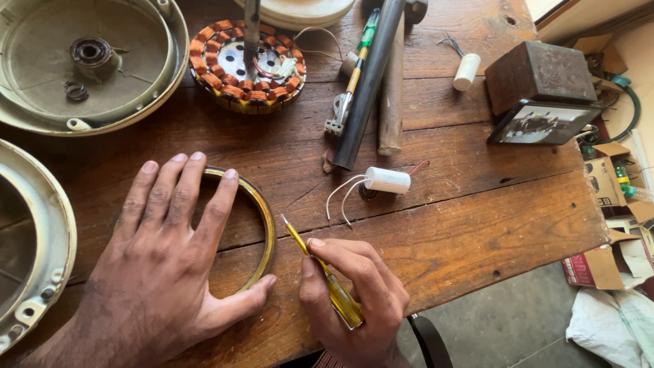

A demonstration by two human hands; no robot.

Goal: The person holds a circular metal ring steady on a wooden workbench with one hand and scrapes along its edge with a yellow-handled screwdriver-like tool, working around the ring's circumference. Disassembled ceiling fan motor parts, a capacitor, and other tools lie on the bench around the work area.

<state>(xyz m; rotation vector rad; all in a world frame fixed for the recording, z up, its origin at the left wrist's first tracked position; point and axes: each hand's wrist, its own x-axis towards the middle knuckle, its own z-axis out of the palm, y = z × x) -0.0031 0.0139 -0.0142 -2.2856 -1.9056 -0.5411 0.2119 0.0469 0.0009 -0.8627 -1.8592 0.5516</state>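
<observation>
From the head camera, looking down, the left hand (160, 266) is lying open and flat, palm down, over a thin brass-coloured metal ring (262, 228) that is resting on the worn brown wooden surface (477, 225). The fingers are spreading across the ring's upper arc and the thumb is touching its lower right edge, which seems to be pinning the ring so it is not sliding. The right hand (354, 289) is closing around a slim screwdriver with a translucent yellow handle (327, 279), gripping it pen-fashion between thumb and forefinger; its tip is pointing up and left, sitting just beside the ring's outer right edge, though whether it is actually touching the metal is hard to tell.

Behind the hands, a small white cylindrical capacitor with thin white leads (387, 180) is lying near the ring. Farther back a round copper-wound motor stator (246, 65) is sitting beside a dished cream-coloured metal housing (146, 102), and a long dark metal pipe (368, 82) is lying diagonally across the boards.
</observation>
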